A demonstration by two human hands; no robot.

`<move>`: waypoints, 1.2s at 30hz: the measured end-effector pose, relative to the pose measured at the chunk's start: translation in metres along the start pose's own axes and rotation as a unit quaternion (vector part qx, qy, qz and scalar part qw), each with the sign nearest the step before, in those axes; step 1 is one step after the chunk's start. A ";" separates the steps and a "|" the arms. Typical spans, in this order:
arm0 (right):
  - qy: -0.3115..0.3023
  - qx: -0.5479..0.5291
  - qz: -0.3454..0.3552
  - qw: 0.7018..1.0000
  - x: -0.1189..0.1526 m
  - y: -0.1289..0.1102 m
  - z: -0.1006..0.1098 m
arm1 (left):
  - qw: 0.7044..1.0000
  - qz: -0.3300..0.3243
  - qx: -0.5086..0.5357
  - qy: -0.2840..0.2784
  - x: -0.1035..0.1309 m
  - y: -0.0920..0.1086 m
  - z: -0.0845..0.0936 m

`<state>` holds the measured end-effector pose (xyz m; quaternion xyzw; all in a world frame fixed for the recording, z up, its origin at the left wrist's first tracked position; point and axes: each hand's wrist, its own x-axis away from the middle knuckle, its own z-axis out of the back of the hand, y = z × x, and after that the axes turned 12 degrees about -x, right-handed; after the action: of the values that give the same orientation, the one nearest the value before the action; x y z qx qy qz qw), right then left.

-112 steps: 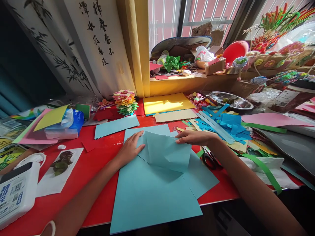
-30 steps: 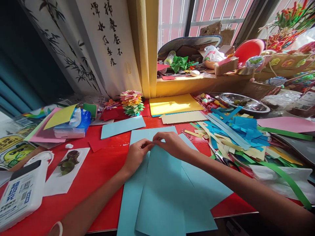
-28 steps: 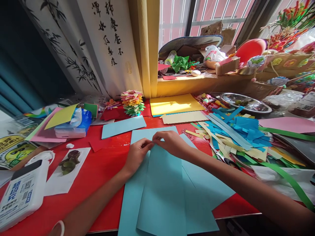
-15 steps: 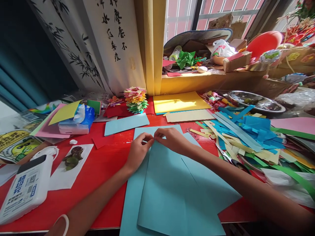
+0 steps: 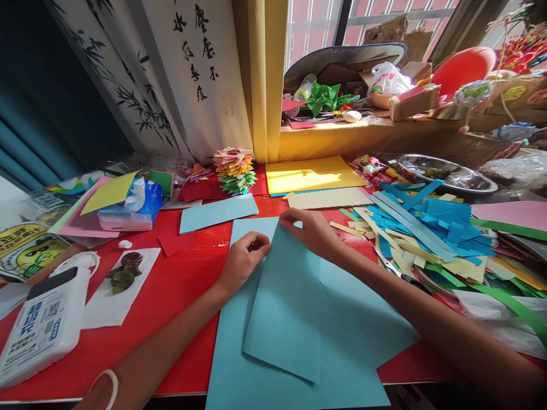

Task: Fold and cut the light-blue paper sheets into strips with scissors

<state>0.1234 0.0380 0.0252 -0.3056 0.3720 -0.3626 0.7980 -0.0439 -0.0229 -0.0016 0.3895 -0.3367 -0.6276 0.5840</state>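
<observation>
Right hand (image 5: 310,230) pinching top corner of folded blue sheet (image 5: 286,307), which lies over larger blue sheets (image 5: 299,393) on red surface (image 5: 183,319). Left hand (image 5: 247,259) at the sheet's left edge, fingers curled nearly closed; can't tell if it grips. Scissors (image 5: 391,265) right, beside paper strips (image 5: 431,228).

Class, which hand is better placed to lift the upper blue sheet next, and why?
Probably the right hand: its fingers are at the top of the upper blue sheet, while the left hand curls beside its left edge.
</observation>
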 end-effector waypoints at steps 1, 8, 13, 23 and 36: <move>0.014 -0.004 -0.004 1.000 -0.001 0.001 0.004 | 1.000 0.001 0.000 -0.008 0.000 0.000 0.000; 0.038 -0.017 -0.018 0.999 -0.003 0.011 0.016 | 0.999 -0.019 -0.007 -0.035 0.001 0.002 0.000; 0.033 -0.007 -0.054 0.998 0.003 0.019 0.017 | 0.998 -0.034 -0.029 -0.046 0.000 0.002 0.000; 0.126 -0.003 -0.111 0.986 0.005 0.060 0.055 | 0.991 -0.075 -0.055 -0.094 -0.002 -0.001 0.001; 0.174 0.047 -0.154 0.972 0.008 0.085 0.073 | 0.990 -0.119 0.032 0.066 0.002 0.012 0.030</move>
<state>0.2163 0.0946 -0.0027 -0.2536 0.4356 -0.5460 0.6692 -0.0652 -0.0265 0.0227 0.4860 -0.2686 -0.6542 0.5135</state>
